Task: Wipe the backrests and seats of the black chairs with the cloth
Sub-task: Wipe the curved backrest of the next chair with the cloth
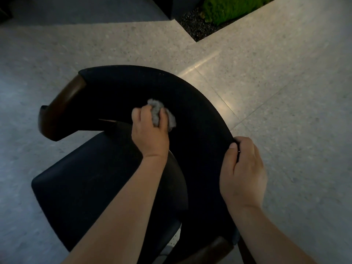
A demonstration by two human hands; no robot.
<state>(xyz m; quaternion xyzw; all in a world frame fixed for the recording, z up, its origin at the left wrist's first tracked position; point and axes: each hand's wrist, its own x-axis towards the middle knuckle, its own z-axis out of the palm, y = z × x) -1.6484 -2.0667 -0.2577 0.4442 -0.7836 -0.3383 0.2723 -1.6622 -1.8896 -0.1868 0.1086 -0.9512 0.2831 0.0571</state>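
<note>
Fingers [136, 115] of the left hand [150, 135] are curled round a crumpled grey cloth [156, 111]. They press it against the inner face of the curved black backrest [192, 88], just above the gap between backrest and seat. Right hand [245, 168] grips the upper rim of the same backrest further round to the right. Its thumb lies on the inner side; its fingers wrap over the outer edge and are mostly hidden. Black seat [89, 180] lies beneath the left forearm, which crosses over it. Dark wooden armrest [62, 105] caps the far left end of the backrest. A second wooden end [215, 248] shows at the bottom of the view. Chair stands on a pale speckled floor [285, 96]. Planter bed [192, 27] with dark gravel and a green plant [228, 8] sits at top right, well apart from the chair.
</note>
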